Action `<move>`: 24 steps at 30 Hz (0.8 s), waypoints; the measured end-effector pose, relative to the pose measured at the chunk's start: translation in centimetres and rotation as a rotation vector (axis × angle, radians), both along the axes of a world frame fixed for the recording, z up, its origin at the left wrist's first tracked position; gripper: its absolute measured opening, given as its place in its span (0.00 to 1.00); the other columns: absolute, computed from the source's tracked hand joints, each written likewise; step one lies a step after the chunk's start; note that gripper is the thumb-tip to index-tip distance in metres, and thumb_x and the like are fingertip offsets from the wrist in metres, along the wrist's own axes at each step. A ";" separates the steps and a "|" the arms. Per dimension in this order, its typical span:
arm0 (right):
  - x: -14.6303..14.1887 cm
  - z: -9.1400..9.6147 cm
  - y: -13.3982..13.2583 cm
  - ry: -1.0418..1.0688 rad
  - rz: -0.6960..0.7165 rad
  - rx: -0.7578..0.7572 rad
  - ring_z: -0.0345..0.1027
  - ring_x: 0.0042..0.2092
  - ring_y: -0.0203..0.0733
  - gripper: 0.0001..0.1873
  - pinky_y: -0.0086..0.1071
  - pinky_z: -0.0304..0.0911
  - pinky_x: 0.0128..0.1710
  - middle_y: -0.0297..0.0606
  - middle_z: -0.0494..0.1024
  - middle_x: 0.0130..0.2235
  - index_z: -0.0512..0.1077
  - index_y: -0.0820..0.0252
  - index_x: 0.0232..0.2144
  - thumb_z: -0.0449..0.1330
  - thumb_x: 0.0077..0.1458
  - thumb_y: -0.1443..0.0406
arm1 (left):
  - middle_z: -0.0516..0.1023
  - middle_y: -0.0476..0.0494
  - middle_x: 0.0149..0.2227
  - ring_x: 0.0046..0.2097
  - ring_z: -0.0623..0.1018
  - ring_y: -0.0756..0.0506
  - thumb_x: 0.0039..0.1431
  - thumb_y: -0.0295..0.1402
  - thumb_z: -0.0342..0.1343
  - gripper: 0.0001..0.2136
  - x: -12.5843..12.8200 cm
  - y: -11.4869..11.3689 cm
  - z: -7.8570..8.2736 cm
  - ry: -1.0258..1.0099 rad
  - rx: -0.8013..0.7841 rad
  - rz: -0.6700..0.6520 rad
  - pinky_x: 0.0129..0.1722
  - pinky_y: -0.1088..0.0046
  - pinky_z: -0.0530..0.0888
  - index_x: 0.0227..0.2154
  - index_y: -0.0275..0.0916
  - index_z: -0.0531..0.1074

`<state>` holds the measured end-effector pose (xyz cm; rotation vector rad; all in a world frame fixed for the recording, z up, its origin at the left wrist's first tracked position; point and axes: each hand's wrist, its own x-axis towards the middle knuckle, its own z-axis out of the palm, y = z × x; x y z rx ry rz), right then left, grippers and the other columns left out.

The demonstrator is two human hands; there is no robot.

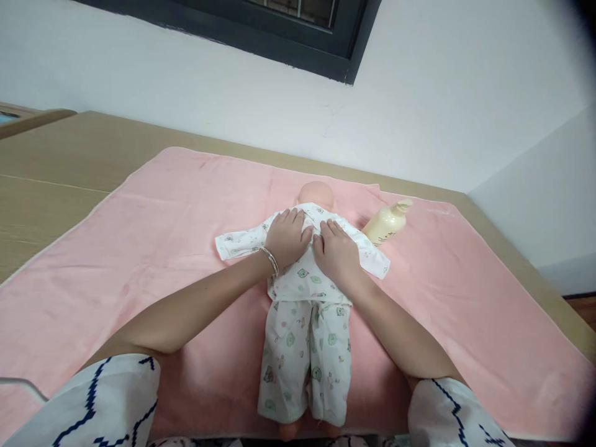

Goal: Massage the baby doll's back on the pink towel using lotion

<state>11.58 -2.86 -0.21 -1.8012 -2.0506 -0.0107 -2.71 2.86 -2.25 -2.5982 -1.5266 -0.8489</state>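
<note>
A baby doll point(316, 194) in a white printed top point(305, 282) and matching trousers point(286, 354) lies with its head away from me and its feet towards me. My left hand point(287, 238) rests flat on the left part of the doll's upper body, fingers stretched out. On the right part, my right hand point(336, 251) lies flat as well, its thumb close to the left thumb. Neither hand grips anything. Both sleeves of the top spread out sideways. A silver bracelet point(270, 261) circles my left wrist.
A pink blanket point(195, 205) lies under the doll on a wooden table point(60, 161). Right of the doll's shoulder, a cream pump bottle point(385, 223) lies tilted. A white wall with a dark window frame point(326, 53) rises behind. A pale cable point(23, 383) runs at lower left.
</note>
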 end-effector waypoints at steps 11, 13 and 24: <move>1.6 0.5 1.7 0.050 0.054 -0.066 0.52 0.72 0.58 0.31 0.50 0.49 0.71 0.58 0.62 0.68 0.61 0.77 0.66 0.46 0.69 0.60 | 0.72 0.27 0.61 0.65 0.70 0.32 0.68 0.36 0.46 0.22 0.0 0.0 -0.4 -0.022 0.010 -0.022 0.65 0.50 0.67 0.58 0.28 0.69; 0.4 0.4 0.3 0.001 0.007 -0.024 0.57 0.70 0.58 0.29 0.49 0.55 0.68 0.60 0.67 0.65 0.64 0.77 0.64 0.45 0.69 0.62 | 0.73 0.27 0.61 0.64 0.71 0.32 0.67 0.38 0.48 0.23 -0.3 1.0 -0.4 -0.019 -0.039 -0.024 0.65 0.50 0.67 0.58 0.27 0.69; 2.6 0.6 3.0 0.096 0.106 -0.112 0.49 0.73 0.56 0.32 0.51 0.46 0.72 0.57 0.59 0.70 0.61 0.74 0.66 0.46 0.69 0.57 | 0.74 0.25 0.59 0.63 0.73 0.34 0.71 0.32 0.41 0.19 0.5 -2.3 -0.2 -0.002 0.124 -0.077 0.64 0.51 0.69 0.55 0.28 0.71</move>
